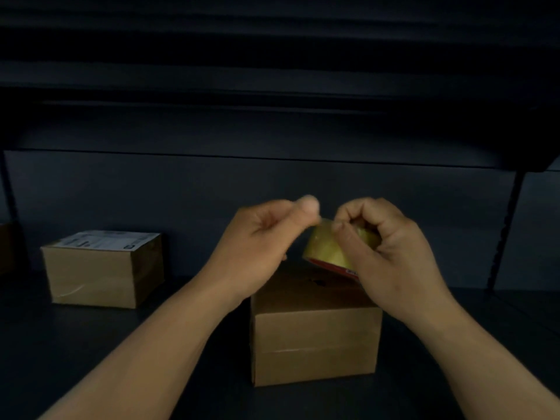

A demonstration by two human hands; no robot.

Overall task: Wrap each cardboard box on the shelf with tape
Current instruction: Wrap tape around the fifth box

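A plain cardboard box (316,338) stands on the dark shelf (121,359) just in front of me. Above its top, my right hand (394,259) grips a yellowish roll of clear tape (325,248) with a red core edge. My left hand (257,247) pinches the loose end of the tape between thumb and fingertip, right beside the roll. A second cardboard box (103,274) with a white label on top sits farther back on the left.
The shelf's back panel (272,189) rises behind the boxes, and another shelf board hangs overhead. A slotted upright (504,234) stands at the right. The edge of another brown thing (6,247) shows at the far left.
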